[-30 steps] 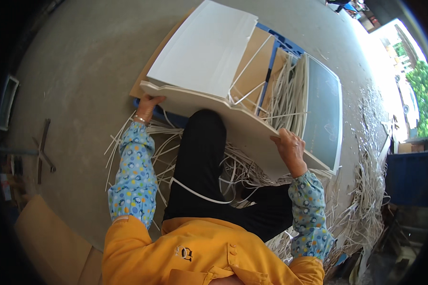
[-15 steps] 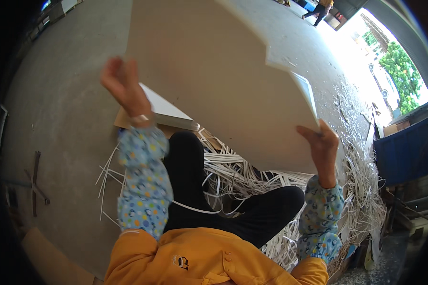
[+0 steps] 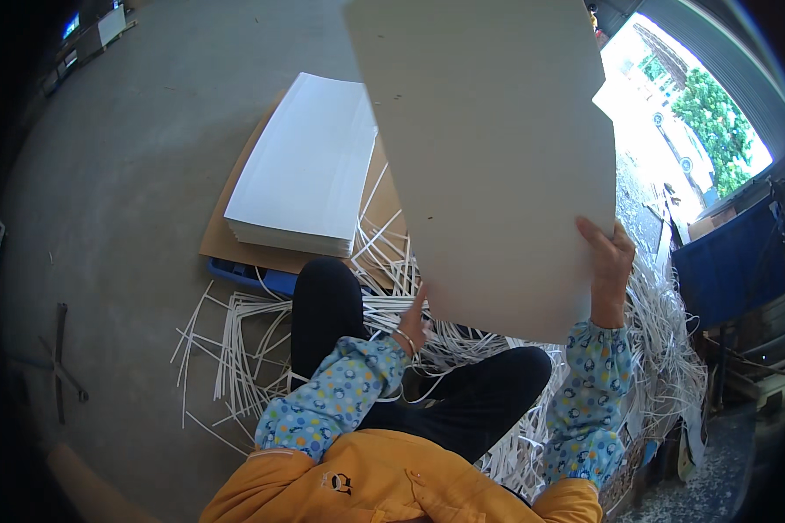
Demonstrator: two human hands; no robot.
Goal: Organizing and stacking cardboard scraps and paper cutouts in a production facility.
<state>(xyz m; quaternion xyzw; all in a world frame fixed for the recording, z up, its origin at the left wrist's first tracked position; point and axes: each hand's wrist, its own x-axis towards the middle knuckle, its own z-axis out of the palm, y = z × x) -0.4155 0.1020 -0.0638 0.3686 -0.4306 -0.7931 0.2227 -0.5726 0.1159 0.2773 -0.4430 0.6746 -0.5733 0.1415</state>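
Observation:
A large grey-beige sheet of cardboard (image 3: 506, 166) stands tilted up in front of me, with a notch in its right edge. My right hand (image 3: 612, 266) grips that edge low down, thumb on the near face. My left hand (image 3: 412, 329) is at the sheet's lower left corner, one finger stretched upward along the edge; its other fingers are partly hidden. Left of the sheet lies a thick stack of white sheets (image 3: 301, 166). Beneath the stack are a brown cardboard piece (image 3: 235, 205) and a blue base (image 3: 251, 274).
Long white strips (image 3: 244, 336) lie around my knees, and a tangled heap of strips (image 3: 667, 349) rises on the right. A blue bin (image 3: 733, 253) stands beyond the heap, near a bright doorway. Dark crossed bars (image 3: 59, 366) rest on the grey floor at left.
My left hand has come down and right, from the raised position to the sheet's lower left corner. The sheet has swung right and more upright, uncovering the white stack.

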